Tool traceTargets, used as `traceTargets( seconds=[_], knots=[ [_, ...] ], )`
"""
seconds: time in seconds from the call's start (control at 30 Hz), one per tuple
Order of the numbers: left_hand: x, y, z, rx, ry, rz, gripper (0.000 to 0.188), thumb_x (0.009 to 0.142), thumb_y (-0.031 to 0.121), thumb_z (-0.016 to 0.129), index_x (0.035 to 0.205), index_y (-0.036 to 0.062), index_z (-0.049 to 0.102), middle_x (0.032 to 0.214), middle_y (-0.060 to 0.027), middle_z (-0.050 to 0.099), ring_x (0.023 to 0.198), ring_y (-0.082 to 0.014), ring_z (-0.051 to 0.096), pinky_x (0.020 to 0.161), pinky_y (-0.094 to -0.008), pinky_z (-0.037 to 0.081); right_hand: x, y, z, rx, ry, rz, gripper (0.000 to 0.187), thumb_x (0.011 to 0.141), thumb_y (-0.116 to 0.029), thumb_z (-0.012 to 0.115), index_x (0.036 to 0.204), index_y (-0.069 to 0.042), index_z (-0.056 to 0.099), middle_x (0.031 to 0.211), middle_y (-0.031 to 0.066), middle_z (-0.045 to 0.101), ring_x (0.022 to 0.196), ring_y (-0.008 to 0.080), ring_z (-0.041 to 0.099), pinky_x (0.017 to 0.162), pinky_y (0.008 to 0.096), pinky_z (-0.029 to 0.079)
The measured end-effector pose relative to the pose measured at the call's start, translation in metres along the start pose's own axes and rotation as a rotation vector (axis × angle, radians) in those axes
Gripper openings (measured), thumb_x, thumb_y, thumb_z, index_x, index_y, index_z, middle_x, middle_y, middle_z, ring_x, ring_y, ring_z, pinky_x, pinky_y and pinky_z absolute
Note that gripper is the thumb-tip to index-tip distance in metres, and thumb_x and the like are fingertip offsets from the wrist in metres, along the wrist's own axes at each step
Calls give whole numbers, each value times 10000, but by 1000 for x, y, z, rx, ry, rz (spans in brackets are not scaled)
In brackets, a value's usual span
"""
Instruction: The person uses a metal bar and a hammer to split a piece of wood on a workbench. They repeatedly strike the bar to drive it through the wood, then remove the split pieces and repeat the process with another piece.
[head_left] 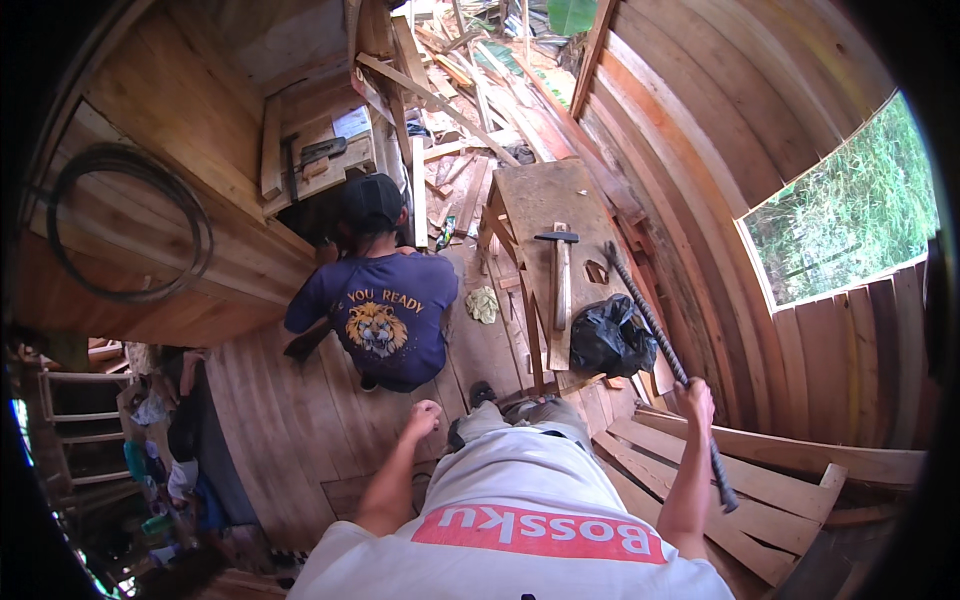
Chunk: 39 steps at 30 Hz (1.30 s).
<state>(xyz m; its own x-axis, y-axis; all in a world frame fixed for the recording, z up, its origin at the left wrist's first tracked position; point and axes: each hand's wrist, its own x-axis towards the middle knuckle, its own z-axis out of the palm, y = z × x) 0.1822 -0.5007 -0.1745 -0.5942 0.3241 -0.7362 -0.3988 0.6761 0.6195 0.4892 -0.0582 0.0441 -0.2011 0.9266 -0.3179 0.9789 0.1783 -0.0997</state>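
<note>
My right hand is wrapped round a long dark ribbed steel bar. The bar slants from beside the workbench down past my right forearm. My left hand hangs in front of my body with its fingers curled in, and no thing shows in it. On the bench lies a hammer with a wooden handle and a dark head. A black plastic bag rests at the bench's near end, close to the bar.
A co-worker in a dark blue shirt and cap crouches at the left, by a wooden cabinet. A coil of black cable hangs on the left. Scrap boards litter the far floor. A slatted wooden frame lies at my right.
</note>
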Motion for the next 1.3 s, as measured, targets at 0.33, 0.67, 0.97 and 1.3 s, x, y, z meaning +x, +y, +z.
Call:
traceTargets(
  seconds=[0.33,0.67,0.97,1.3],
  knots=[
    [9,-59,-33,-91,82,-76,164,836,175,595,893,36,663,767,-55,643,578,-124,597,494,-276,470,48,-41,-96,-335,108,-179,326,729,-303,734,939,-59,682,922,178,672,865,331,652,796,424,512],
    [8,-103,29,40,143,-94,175,858,191,587,908,48,673,762,-62,650,650,-164,637,552,-302,513,133,-117,-197,-554,149,-651,221,681,-216,748,805,-41,695,830,176,664,833,327,647,763,437,498],
    [9,51,153,252,57,126,284,791,291,607,883,32,681,844,-184,672,828,-300,657,741,-393,501,200,-175,-238,-744,189,-887,179,675,-193,717,753,-33,696,779,173,663,762,325,659,688,416,526],
    [36,160,241,278,84,243,448,826,290,575,1176,14,538,1122,-255,596,1059,-386,572,881,-428,462,227,-230,-239,-752,336,-993,119,676,-113,682,781,-59,700,834,141,682,814,299,670,719,391,531]
  ],
)
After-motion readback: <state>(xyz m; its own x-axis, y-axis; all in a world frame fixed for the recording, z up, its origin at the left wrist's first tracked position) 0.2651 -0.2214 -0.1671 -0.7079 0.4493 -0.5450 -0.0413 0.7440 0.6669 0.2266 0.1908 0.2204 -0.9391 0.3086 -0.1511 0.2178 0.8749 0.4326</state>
